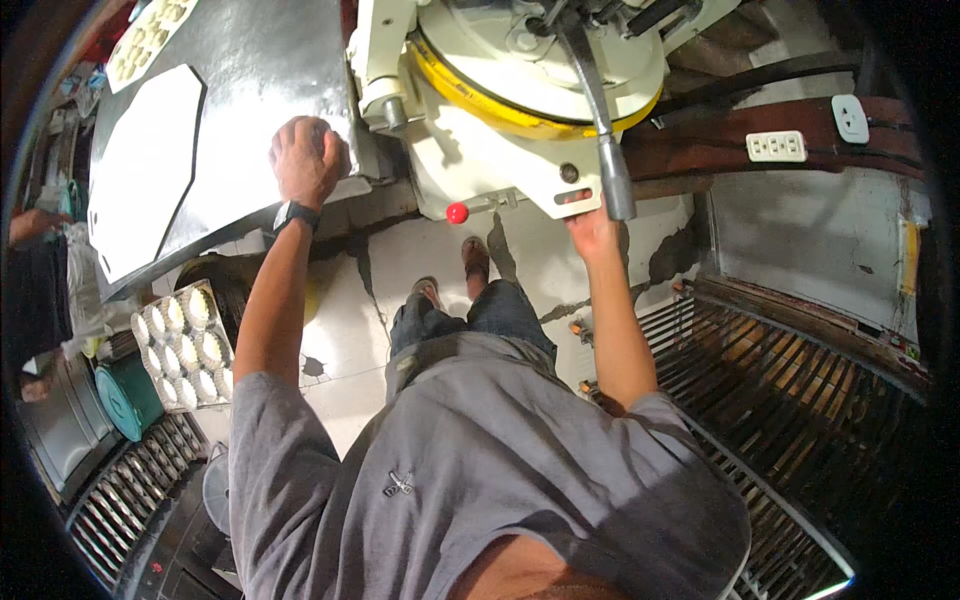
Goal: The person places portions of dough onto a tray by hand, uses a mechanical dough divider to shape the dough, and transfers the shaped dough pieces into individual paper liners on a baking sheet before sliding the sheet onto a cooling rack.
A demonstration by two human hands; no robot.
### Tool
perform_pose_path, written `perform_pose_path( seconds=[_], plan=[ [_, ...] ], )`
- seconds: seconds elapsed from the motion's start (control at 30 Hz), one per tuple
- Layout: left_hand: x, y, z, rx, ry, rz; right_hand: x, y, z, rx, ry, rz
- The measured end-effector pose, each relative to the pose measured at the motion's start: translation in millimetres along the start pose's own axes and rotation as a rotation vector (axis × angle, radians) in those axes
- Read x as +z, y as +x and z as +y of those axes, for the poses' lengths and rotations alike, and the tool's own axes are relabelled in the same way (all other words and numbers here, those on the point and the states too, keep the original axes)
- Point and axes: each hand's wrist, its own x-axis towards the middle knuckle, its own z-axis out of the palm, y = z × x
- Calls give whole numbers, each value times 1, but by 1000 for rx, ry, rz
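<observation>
Left hand [305, 160]: bare, fingers curled, down at the counter [250, 60] close to its near right corner; whether anything lies within the fingers, cannot tell. Dark wristwatch [296, 214] on that wrist.

Right hand [594, 232]: well apart from the left; fingers hooked at the slot and closed on the slotted plate [540, 180] of the machine.

Machine [500, 65]: off-white, round-topped, yellow ring about its rim; stands just beyond the right edge of the counter. Fitted with a grey lever [617, 180], its grip just beside the right hand, and a red knob [457, 212] on the near side.

Counter: metal-topped, bright with glare. Bears one white board [145, 170], angular, along the left edge, and one tray of pale pieces [148, 40] at the far left.

Below the near left corner: moulded tray [183, 350] with rows of pale cups; teal bin [130, 395] beside it.

Right side: dark slatted rack [790, 390]; two white power outlets [776, 147] on a brown beam [690, 150].

Left margin: another person's arm [35, 225], partly in shadow.
</observation>
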Motion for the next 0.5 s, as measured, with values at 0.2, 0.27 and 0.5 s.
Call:
perform_pose_path(
  seconds=[0.2,0.27,0.5],
  plan=[
    [-7,-3,-2,88,-37,51,21,9,13,-73,171,129],
    [-16,-25,9,89,-194,42,14,-12,24,-67,169,196],
    [-9,-135,111,-584,-1028,-287,-64,-122,29,-31,177,260]
  ],
)
